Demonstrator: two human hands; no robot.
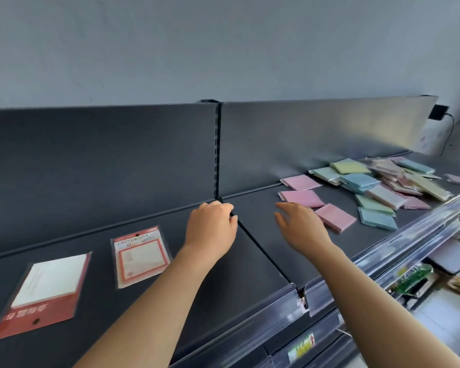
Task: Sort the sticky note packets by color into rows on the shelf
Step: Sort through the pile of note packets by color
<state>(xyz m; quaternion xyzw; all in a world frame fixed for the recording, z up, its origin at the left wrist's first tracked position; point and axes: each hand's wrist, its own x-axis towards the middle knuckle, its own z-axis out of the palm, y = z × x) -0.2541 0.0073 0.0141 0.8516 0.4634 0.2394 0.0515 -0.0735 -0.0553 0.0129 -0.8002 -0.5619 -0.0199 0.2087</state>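
Right, I'm looking down at the dark shelf, and both bare arms are stretched out over it. My left hand sits at the seam where the two shelf boards meet. Its fingers are curled down toward the surface; I see nothing in them, but the palm side is hidden, so I cannot tell whether they hold anything. My right hand is spread, fingers apart and straight, gripping nothing, and it reaches toward the pink packets. There are three of them in a slanted line on the right board: the back pink packet by the rear panel, the middle pink packet just past my fingertips, and the front pink packet just beside the hand. Whether the hand touches the middle one, I cannot say.

Further right lies the mixed heap, pastel packets overlapping at all angles: pink, blue, green, yellow. A blue packet and a green packet lie at its near edge, close to the clear price rail.

Over on the left board, two larger packs lie flat and well apart from the heap: a red-bordered pack and a bigger red-and-white pack.
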